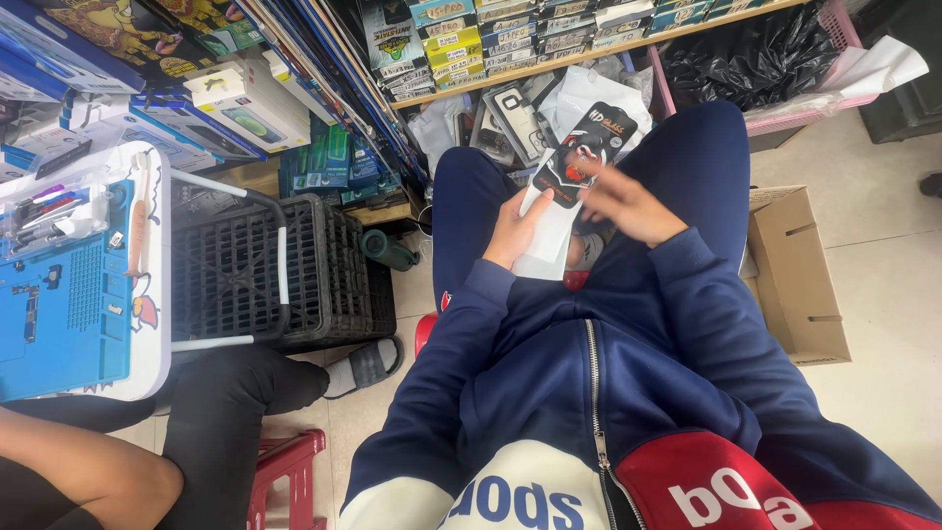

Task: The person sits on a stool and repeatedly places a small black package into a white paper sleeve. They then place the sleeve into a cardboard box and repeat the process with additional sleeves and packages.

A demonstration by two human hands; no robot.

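One view is all I have, the head camera looking down over my lap. My left hand (512, 228) holds a flat retail packet (569, 177), long and thin, black with a red and white print at the upper end and a plain white sleeve at the lower end. The fingers are curled around the white lower part, thumb on top. My right hand (628, 204) lies across the packet's middle from the right, fingers spread fairly wide and pressed flat on its face; it rests on the packet more than it grips it. The packet sits above my knees, between the two blue trouser legs, tilted up and away toward the shelf (589, 49) of stacked small boxes.

I judge the packet light and fairly stiff, like card around a thin flat insert, so it should bend little but could crease or crack if folded. The glossy face looks slippery, so I would hold it by the long edges or the white end, not pinch the middle hard.

Left of me stands a black plastic crate (314, 270), and further left a white tray with a blue mat (69, 304). To my right, a cardboard box (795, 285) sits on the tiled floor. Another person's leg shows at lower left.
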